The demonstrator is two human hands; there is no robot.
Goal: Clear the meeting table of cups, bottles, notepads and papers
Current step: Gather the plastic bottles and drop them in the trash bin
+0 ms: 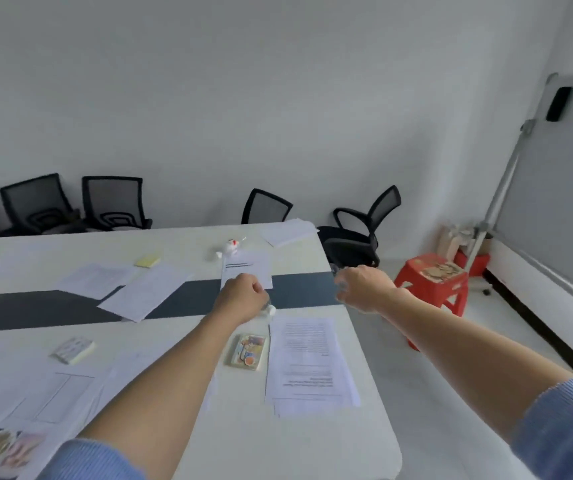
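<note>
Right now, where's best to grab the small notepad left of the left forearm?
Likely from above, pinching the notepad across its two long sides: it lies flat on the table with bare surface around it, and its thick edges offer a hold.

Bare table [243,438] along near edge, papers [309,362] and notepad [248,351] lying flat; chairs [111,202] crowd far side, stool [434,289] off right

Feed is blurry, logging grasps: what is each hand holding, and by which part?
Left hand: fingers curl round a clear thing with a white end; which part is unclear. Right hand: curled, cannot tell.
</note>
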